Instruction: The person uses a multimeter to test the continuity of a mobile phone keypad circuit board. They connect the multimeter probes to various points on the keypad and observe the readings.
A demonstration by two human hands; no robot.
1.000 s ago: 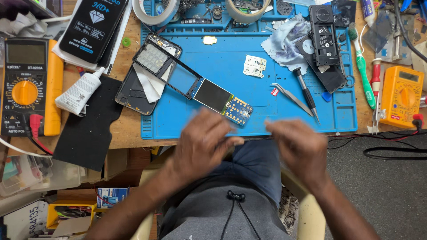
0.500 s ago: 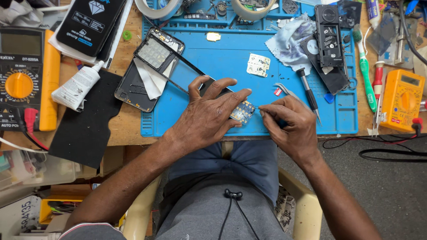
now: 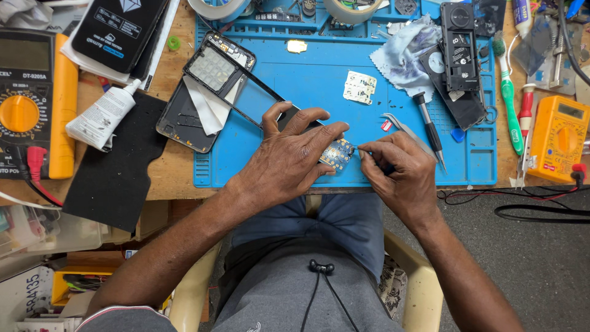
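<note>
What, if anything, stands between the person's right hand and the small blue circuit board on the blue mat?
Nothing visible: the right hand sits just right of the small blue circuit board, a thin tool tip reaching its edge. The left hand covers its left part.

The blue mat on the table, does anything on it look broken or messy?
Yes. A phone lies in pieces: its frame sits crooked, half off the blue mat, with white paper tucked under it. The left hand holds down its bare circuit board while the right hand pokes it with a thin tool. A crumpled cloth lies nearby.
</note>
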